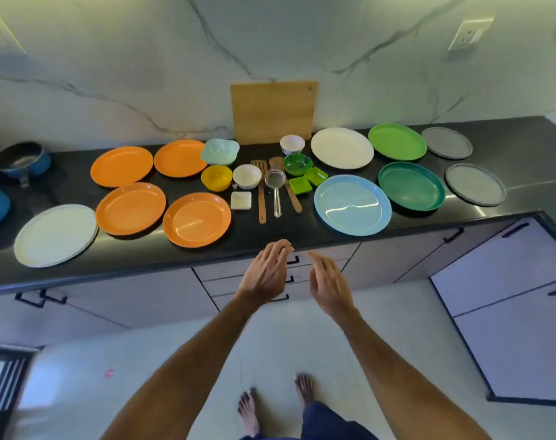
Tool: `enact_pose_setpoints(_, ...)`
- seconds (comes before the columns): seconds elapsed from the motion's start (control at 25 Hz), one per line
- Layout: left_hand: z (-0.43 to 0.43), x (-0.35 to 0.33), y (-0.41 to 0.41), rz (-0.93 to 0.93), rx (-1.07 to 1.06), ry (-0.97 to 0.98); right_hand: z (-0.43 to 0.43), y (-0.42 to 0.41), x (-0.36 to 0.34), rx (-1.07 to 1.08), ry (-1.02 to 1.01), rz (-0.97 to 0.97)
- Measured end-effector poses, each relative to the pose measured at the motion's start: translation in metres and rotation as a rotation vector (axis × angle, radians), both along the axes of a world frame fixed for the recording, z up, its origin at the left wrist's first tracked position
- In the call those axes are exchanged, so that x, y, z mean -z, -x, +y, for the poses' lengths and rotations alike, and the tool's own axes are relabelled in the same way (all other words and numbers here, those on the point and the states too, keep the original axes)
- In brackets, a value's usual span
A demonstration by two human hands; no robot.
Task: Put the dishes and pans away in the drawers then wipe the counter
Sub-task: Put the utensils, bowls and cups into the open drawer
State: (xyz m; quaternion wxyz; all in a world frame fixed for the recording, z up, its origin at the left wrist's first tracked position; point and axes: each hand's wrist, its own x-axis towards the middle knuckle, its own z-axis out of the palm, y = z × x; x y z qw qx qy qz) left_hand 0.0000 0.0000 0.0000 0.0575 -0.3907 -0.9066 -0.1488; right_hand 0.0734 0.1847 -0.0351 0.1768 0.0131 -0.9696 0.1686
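Note:
Many dishes lie on the black counter (pixel 302 231): several orange plates (pixel 196 219), a white plate (pixel 56 235) at the left, a light blue plate (pixel 352 204), green plates (pixel 411 185) and grey plates (pixel 475 184) at the right. Small bowls, a strainer (pixel 276 185) and wooden spatulas (pixel 261 198) sit in the middle. Blue pans (pixel 22 160) stand at the far left. My left hand (pixel 267 271) and my right hand (pixel 329 282) hover with relaxed fingers, holding nothing, in front of the counter edge over the drawers (pixel 297 274).
A wooden cutting board (pixel 273 111) leans on the marble wall. Cabinet doors with black handles (pixel 454 235) run below the counter to both sides. The counter turns a corner at the right. My bare feet stand on a light floor.

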Motion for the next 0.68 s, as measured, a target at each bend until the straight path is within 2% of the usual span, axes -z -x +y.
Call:
enact_pose_setpoints(0.24, 0.005, 0.066, 0.009, -0.157, -0.141, 0.25, 0.011, 0.027, 0.048, -0.01, -0.061, -0.251)
enact_pose_setpoints(0.44, 0.026, 0.119, 0.03, -0.306, -0.251, 0.357, -0.001, 0.077, 0.099, -0.078, -0.094, -0.478)
enact_pose_setpoints(0.68, 0.035, 0.204, 0.074, -0.357, -0.287, 0.506, 0.01, 0.136, 0.177, -0.135, -0.143, -0.542)
